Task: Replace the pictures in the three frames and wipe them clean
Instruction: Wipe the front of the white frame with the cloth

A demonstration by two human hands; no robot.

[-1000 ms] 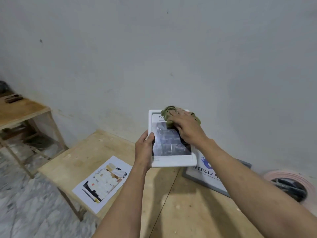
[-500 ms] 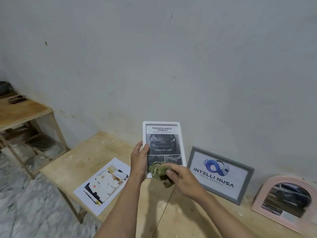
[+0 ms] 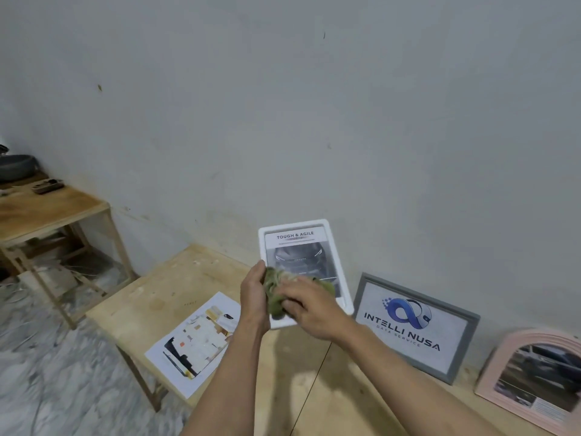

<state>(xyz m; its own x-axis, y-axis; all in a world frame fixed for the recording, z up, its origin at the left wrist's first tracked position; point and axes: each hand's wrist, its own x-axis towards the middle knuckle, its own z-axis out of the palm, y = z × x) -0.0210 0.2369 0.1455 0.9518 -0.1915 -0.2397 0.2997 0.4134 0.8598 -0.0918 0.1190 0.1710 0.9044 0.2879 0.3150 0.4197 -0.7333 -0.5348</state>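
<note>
My left hand (image 3: pixel 254 295) grips the left edge of a white frame (image 3: pixel 334 247) that holds a "Tough & Agile" car picture, upright above the wooden table (image 3: pixel 176 284). My right hand (image 3: pixel 309 308) presses a crumpled green cloth (image 3: pixel 275 294) against the frame's lower glass. A grey frame (image 3: pixel 465 350) with a blue logo leans against the wall to the right. Further right, cut by the picture edge, leans a pink arched frame (image 3: pixel 506 350) with a car photo. A loose printed sheet (image 3: pixel 196 338) lies flat on the table's left part.
A second, higher wooden table (image 3: pixel 47 212) stands at the left with a small dark object (image 3: pixel 47 186) and a grey bowl (image 3: pixel 17 166) on it. Marble floor (image 3: pixel 47 372) lies below. The plain wall runs close behind the frames.
The cloth went from the frame's top down to its lower edge, then back up onto the lower glass. The view shifted and now takes in the grey and pink frames.
</note>
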